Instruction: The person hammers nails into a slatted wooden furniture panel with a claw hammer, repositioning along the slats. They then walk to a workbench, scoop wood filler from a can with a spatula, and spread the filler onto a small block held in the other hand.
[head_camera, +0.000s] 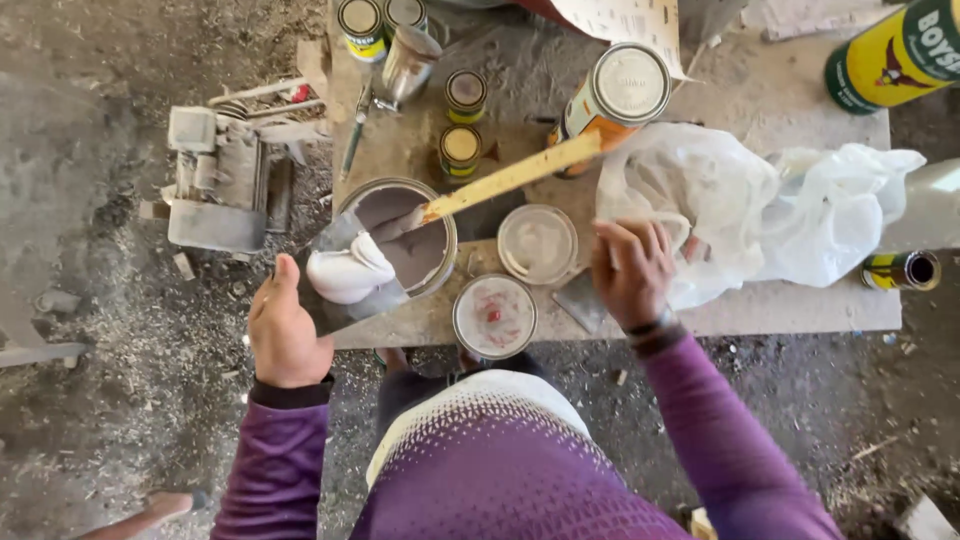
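Your left hand (287, 335) grips a flat tool loaded with white putty (348, 270) at the near-left rim of the open can (400, 235), whose stir stick (510, 178) slants far-right, while your right hand (630, 270), fingers curled, rests on the white plastic bag (760, 215) on the counter (780, 310).

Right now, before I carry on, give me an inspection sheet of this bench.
Surface: dusty board table, paint-stained.
Job's things: open paint can of greyish paint, wooden stir stick resting in it; flat metal blade carrying white putty.
Clutter: two loose lids, small tins, sealed can, white plastic bag.
Grippers: left hand holds the blade; right hand at the bag.
Cables: nothing seen.
Surroundings: power tool, sawdust on ground.
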